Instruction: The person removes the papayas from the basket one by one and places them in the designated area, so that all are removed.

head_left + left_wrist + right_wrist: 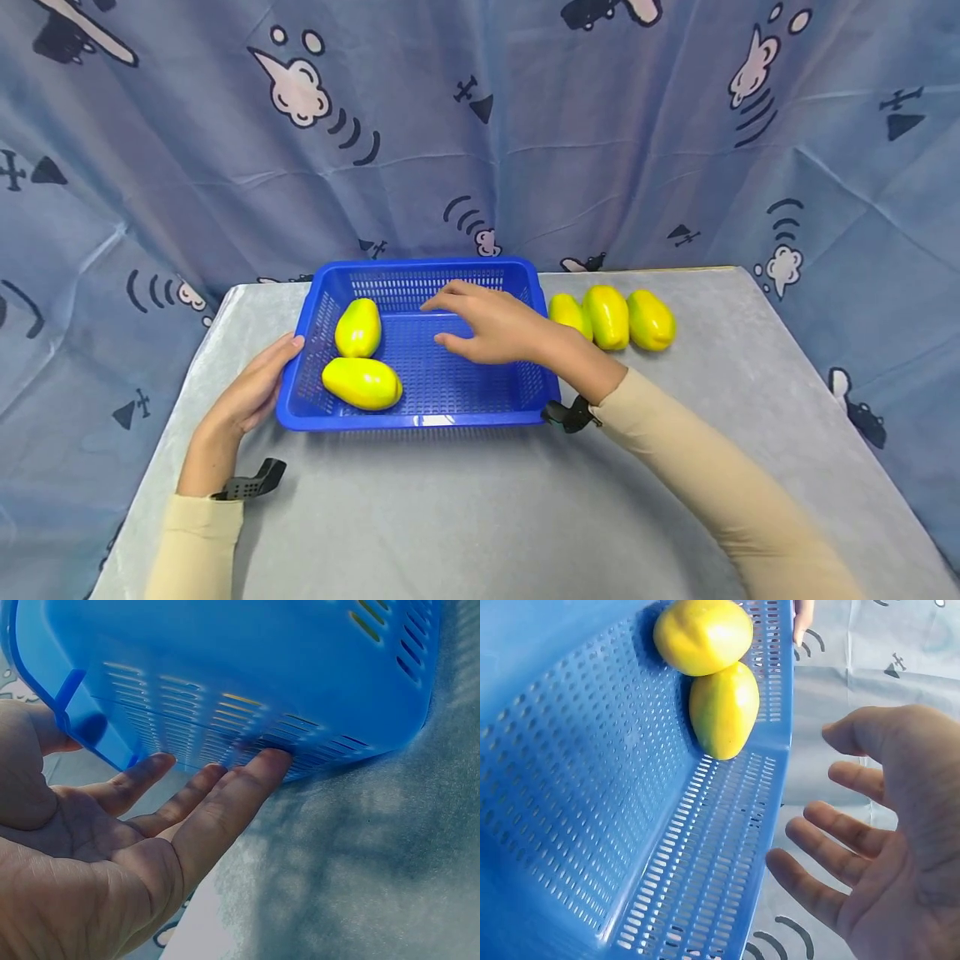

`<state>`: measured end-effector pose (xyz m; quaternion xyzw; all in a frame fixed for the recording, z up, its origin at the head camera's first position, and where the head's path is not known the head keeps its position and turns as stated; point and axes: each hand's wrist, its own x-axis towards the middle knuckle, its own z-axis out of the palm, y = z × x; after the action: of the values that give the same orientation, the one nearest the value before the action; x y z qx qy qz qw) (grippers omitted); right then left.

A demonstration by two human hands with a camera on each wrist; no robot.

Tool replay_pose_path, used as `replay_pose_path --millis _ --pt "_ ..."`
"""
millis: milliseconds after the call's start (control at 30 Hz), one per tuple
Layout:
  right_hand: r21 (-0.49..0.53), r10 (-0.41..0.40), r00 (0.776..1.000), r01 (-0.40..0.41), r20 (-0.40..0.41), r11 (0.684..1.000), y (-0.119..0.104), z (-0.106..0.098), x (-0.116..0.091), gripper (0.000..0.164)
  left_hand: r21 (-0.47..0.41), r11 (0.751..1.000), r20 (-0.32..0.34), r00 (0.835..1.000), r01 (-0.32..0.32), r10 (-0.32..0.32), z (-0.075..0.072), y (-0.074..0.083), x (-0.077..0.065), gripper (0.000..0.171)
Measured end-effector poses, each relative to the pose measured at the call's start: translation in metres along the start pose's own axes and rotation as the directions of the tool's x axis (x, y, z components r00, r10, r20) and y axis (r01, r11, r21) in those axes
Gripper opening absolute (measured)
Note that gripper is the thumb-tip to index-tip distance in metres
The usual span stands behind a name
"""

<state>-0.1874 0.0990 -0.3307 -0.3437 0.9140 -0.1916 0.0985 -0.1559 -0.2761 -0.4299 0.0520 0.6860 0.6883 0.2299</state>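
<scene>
A blue plastic basket (420,419) with slotted walls stands on the table, two glossy yellow-green papayas (362,383) lying at its left end. My left hand (258,385) grips the basket's left side. Its thumb is over the rim, and in the left wrist view the fingers (232,799) lie against the slotted outer wall. Above the basket's right half is my right hand (491,325), with thumb and fingers spread and nothing between them. The right wrist view shows the papayas (724,712) touching each other in the basket's corner.
Three more papayas (606,318) lie in a row on the grey table (465,517), just right of the basket; my right forearm partly covers the nearest. A blue patterned curtain (420,108) hangs behind the table and along its sides.
</scene>
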Motion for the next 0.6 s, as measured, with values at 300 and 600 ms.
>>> replay_pose_path --millis 300,600 --pt "0.051 -0.089 0.993 0.085 0.078 0.995 -0.009 0.008 0.015 0.047 -0.009 1.000 0.000 1.000 0.001 -0.001 0.000 0.002 0.000 0.074" --pt "0.054 -0.119 0.980 0.112 0.160 0.992 -0.019 0.016 0.029 0.046 0.010 1.000 -0.008 1.000 0.018 -0.018 -0.001 0.001 -0.001 0.077"
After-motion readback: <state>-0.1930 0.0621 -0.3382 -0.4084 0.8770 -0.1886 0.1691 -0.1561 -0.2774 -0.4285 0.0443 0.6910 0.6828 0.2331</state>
